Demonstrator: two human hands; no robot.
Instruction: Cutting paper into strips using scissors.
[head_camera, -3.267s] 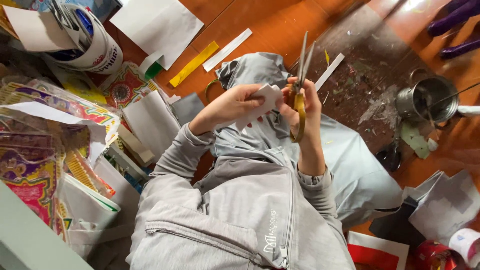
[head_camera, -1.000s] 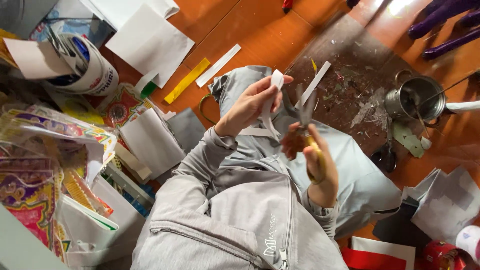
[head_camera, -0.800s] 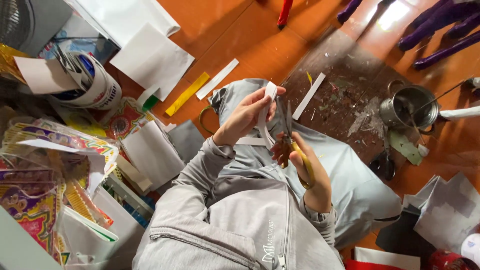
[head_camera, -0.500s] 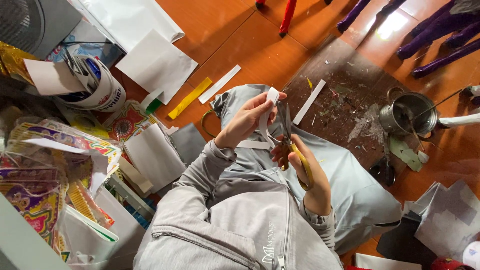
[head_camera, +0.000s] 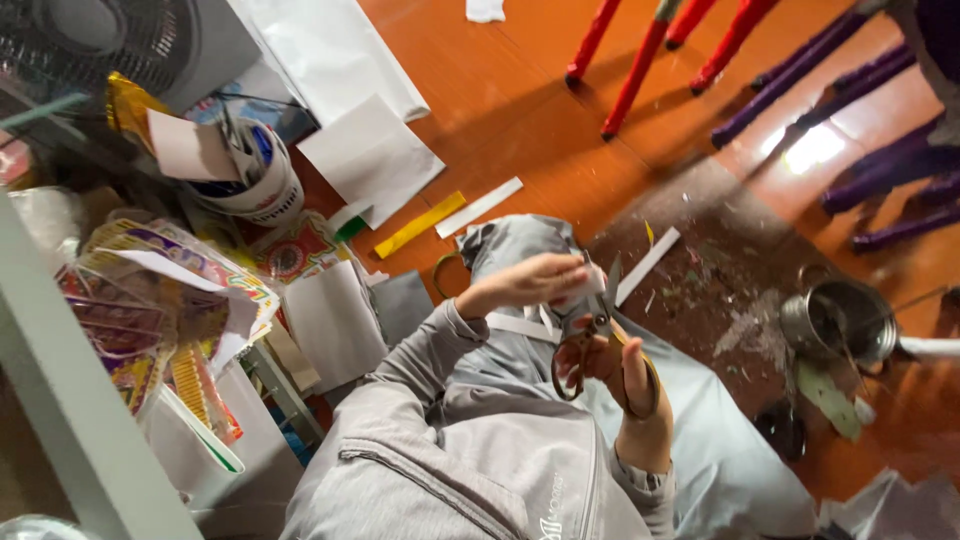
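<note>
Since a moment ago the view has swung upward, bringing the red chair legs (head_camera: 640, 75) fully into the top of the picture, and the hands have drifted lower over the lap. The left hand (head_camera: 530, 283) pinches a small white paper piece (head_camera: 585, 290) between fingers and thumb. The right hand (head_camera: 615, 365) is closed through the scissors (head_camera: 590, 335) handles, blades up against that paper. A yellow strip (head_camera: 420, 224) and a white strip (head_camera: 478, 207) lie on the orange floor (head_camera: 520, 110), a metal pot (head_camera: 838, 320) off right.
</note>
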